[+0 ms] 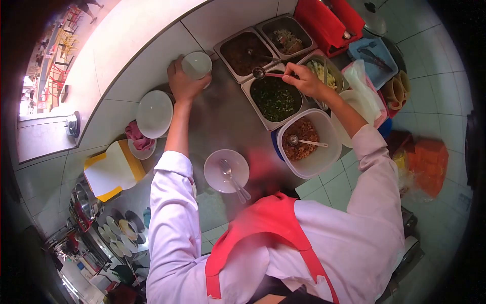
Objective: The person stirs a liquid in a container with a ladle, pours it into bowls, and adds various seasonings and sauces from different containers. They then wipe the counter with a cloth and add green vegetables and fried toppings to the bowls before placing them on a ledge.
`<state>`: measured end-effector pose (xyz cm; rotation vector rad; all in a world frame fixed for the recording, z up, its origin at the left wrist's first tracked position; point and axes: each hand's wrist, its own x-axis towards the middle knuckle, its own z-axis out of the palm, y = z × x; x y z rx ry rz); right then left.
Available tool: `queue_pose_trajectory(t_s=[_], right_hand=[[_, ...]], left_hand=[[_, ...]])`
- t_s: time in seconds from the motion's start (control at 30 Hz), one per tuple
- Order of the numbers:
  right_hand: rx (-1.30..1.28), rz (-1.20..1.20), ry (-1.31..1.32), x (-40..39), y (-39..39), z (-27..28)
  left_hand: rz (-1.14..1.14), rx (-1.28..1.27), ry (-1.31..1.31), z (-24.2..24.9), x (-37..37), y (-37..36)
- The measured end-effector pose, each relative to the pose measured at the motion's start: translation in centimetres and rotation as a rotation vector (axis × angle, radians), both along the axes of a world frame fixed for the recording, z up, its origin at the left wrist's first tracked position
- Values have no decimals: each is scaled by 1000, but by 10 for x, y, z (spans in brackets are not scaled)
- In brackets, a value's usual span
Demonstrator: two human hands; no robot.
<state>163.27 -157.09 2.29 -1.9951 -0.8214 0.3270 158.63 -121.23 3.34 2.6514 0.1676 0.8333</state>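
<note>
At the back of the counter, my left hand [186,81] is wrapped round a small white bowl [197,65]. My right hand [305,81] grips the pink handle of a small spoon [259,73], whose bowl end hangs over the rims between the metal pans. Just below that spoon lies a pan of chopped green herbs [275,99]. Behind it sits a pan of brown sauce [246,53] with a ladle in it. Nearer me, a white tub of minced brown food [302,137] holds another spoon [307,143].
A white bowl with a fork and spoon [226,171] stands near the counter's front. Stacked white bowls [154,114] and a pink cloth [139,138] are at left. A red container [330,23], a blue tray [373,58] and a plastic bag [365,93] crowd the right.
</note>
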Motion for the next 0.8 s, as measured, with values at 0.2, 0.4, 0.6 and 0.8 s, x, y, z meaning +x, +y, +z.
queue_pose_trajectory(t_s=[0.2, 0.4, 0.6, 0.8], right_hand=[[140, -93, 41, -3, 48, 59], [39, -45, -593, -9, 94, 84], [-11, -103, -658, -10, 85, 75], [8, -132, -509, -11, 71, 75]], left_hand=[[-178, 34, -140, 23, -1, -12], [-272, -37, -156, 35, -9, -49], [-313, -103, -168, 38, -17, -63], [-310, -124, -133, 47, -17, -75]])
